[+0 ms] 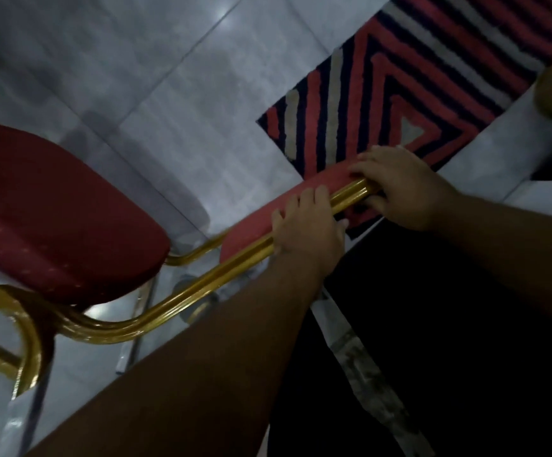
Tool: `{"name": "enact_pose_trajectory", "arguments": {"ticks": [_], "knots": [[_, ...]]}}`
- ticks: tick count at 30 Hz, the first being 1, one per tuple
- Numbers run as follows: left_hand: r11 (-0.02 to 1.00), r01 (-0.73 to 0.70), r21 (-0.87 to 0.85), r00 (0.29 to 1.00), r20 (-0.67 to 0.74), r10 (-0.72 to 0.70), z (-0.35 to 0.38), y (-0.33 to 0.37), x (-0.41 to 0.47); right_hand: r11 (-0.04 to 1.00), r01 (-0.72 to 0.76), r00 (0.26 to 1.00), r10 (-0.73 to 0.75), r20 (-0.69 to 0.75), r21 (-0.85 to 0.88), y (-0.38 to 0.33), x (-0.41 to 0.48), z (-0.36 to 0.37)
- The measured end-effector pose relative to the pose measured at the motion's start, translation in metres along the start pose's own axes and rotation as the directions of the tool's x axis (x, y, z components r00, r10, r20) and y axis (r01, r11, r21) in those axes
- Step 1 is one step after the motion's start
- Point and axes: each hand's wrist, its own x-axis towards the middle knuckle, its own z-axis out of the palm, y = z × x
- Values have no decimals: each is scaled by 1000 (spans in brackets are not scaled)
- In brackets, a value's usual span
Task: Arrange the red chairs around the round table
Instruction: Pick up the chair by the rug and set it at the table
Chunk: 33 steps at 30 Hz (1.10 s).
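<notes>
Two hands hold one red chair by the top of its back. The left hand (pixel 304 225) is curled over the gold bar (pixel 182 293), fingers on the red back pad (pixel 261 222). The right hand (pixel 396 186) grips the same bar just beside it, fingers wrapped around. The red chair (pixel 54 209) stands on the shiny grey tile floor (pixel 169 94), its seat to the left. One striped rug (pixel 416 94) lies beyond the hands.
</notes>
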Motion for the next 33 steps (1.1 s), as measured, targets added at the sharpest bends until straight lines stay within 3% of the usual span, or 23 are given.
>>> {"name": "enact_pose_trajectory", "arguments": {"ticks": [3, 7, 12, 19, 23, 28, 33], "knots": [[1000, 19, 6, 998, -53, -18, 8, 0, 4, 992, 117, 992, -114, -55, 51, 7, 5, 0], [1000, 8, 23, 994, -107, -5, 2, 6, -1, 954, 282, 947, -294, -128, -101, 1, 2, -8], [1000, 15, -3, 989, -144, -16, -18, 13, -24, 932, 299, 927, -335, -171, -206, -36, -21, -27], [997, -11, -82, 934, -356, -19, -81, 13, -111, 907, 357, 863, -412, -291, -225, -108, -73, -80], [989, -52, -137, 922, -388, -5, -142, 0, -183, 879, 455, 813, -475, -337, -141, -163, -113, -122], [986, -24, -168, 926, -376, -41, -197, -19, -260, 895, 412, 881, -345, -323, 170, -198, -153, -156], [973, -73, -218, 880, -474, -40, -232, -42, -330, 863, 497, 844, -454, -287, 97, -263, -179, -180]]}}
